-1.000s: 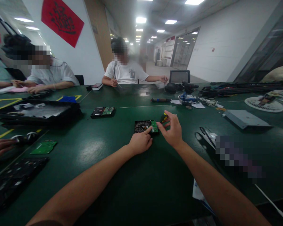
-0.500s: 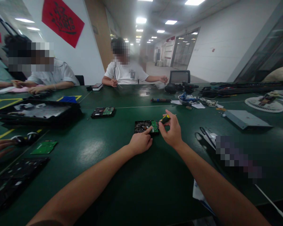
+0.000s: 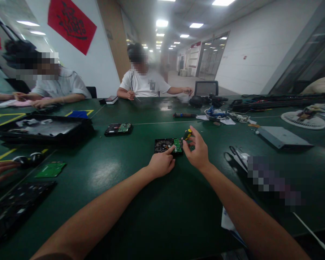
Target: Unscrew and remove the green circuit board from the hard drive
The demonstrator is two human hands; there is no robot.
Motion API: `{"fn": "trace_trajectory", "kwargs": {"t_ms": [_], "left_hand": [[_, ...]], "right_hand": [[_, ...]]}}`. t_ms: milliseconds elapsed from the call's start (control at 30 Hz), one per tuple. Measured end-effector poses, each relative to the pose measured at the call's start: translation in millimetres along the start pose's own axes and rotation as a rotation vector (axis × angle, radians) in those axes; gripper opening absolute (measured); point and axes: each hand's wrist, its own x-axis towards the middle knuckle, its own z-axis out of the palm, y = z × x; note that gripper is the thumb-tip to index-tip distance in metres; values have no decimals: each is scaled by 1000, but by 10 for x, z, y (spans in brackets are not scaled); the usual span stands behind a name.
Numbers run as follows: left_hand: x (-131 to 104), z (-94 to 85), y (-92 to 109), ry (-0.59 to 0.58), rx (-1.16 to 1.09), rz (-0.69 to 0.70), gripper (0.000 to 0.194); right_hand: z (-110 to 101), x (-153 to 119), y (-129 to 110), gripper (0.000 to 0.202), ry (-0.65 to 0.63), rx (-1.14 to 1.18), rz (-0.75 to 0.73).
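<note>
A black hard drive (image 3: 162, 144) with a green circuit board (image 3: 178, 144) at its right end lies on the dark green table. My left hand (image 3: 162, 163) rests at its near edge, index finger stretched onto the drive by the board and the other fingers curled. Beside the drive's right end, my right hand (image 3: 197, 150) holds a yellow and black screwdriver (image 3: 187, 134) between thumb and fingers. Its handle leans up and to the right; the tip is too small to make out.
Another drive (image 3: 118, 129) lies further back left. At the left are a black tray (image 3: 43, 130), a green board (image 3: 51, 169), a black frame (image 3: 18, 206) and another person's hand (image 3: 1, 173). A grey metal box (image 3: 284, 137) is at the right. People sit across the table.
The screwdriver handle has shifted slightly left and stands more upright, and my right fingers have moved on it. My left hand has stayed in place.
</note>
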Motion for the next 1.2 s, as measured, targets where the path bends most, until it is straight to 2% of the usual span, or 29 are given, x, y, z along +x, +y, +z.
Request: {"fn": "trace_trajectory", "kwargs": {"t_ms": [267,600,1000,1200], "left_hand": [[-6,-3,7,0,14,-8,42],[-1,-25,18,-28,6,-27,42],[-10,-26,12,-6,-1,-13,41],[-12,-40,13,-14,-13,-13,42]], "right_hand": [[-26,20,-27,66,-8,-16,-26],[-8,0,-12,66,-5,-9,12],[-1,3,1,63,-9,-8,-11],[-25,6,-52,64,44,-1,-23]]}}
